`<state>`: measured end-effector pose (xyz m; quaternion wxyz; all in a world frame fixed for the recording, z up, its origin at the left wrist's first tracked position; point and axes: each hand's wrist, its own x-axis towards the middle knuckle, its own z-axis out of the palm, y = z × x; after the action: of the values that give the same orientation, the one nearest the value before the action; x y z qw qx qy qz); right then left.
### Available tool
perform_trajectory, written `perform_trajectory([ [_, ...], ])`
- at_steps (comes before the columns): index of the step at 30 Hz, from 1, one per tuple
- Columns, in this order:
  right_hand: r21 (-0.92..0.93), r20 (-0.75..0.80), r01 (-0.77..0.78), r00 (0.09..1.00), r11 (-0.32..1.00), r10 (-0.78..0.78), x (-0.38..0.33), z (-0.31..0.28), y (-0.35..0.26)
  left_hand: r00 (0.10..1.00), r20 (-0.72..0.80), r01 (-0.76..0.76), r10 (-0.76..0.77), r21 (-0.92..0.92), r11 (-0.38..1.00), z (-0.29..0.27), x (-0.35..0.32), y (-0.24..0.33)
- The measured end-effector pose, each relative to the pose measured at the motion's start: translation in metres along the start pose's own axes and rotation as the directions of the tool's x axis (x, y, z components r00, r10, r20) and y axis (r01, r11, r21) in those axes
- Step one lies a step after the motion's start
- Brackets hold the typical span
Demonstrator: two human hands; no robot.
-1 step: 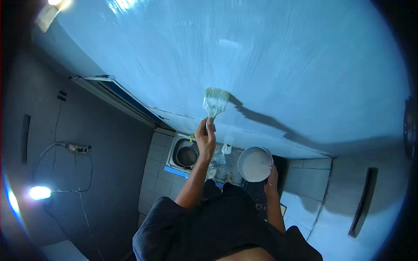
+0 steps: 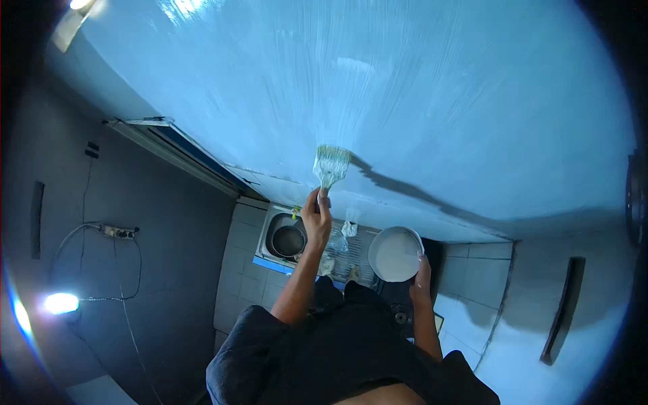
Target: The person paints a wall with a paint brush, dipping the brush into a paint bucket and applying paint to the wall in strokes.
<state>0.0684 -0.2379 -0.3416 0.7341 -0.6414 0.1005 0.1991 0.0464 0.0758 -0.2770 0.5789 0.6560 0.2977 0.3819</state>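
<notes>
Paintbrush (image 2: 331, 166) in the head view sits where it was a moment ago, bristles pressed to the pale wet wall (image 2: 418, 88), gripped by the closed left hand (image 2: 316, 217), while the right hand (image 2: 422, 273) clasps the rim of the white paint bowl (image 2: 395, 254), so nothing has changed.

A small home kitchen under fresh paint.

You stand over a steel sink (image 2: 287, 239) set in a tiled counter (image 2: 237, 270), with tiled floor (image 2: 472, 277) at its right edge. Wet pale-blue streaks cover the wall (image 2: 405, 101) above. A power strip (image 2: 118, 233) and cable hang on the grey side wall (image 2: 155, 223), and a work lamp (image 2: 61, 302) glows low at your left.
</notes>
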Motion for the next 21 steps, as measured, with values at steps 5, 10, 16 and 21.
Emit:
perform_trajectory([
  [5, 0.016, -0.080, -0.109, 0.991, 0.994, 0.110, -0.019, 0.000, -0.009, 0.970, 0.027, 0.237, -0.241, 0.101, 0.966, -0.023, -0.033, -0.176],
  [10, 0.044, -0.142, -0.141, 0.979, 0.989, 0.146, -0.031, -0.009, 0.006, 0.961, 0.031, 0.244, -0.274, 0.368, 0.898, -0.025, -0.048, -0.200],
  [16, 0.086, -0.168, -0.129, 0.975, 0.988, 0.143, -0.051, 0.037, -0.013, 0.938, 0.025, 0.313, -0.347, 0.374, 0.873, -0.019, -0.018, -0.127],
  [21, 0.038, -0.067, -0.074, 0.995, 0.997, 0.076, -0.047, 0.036, 0.000, 0.954, 0.076, 0.259, -0.291, 0.283, 0.923, -0.031, 0.010, 0.009],
])
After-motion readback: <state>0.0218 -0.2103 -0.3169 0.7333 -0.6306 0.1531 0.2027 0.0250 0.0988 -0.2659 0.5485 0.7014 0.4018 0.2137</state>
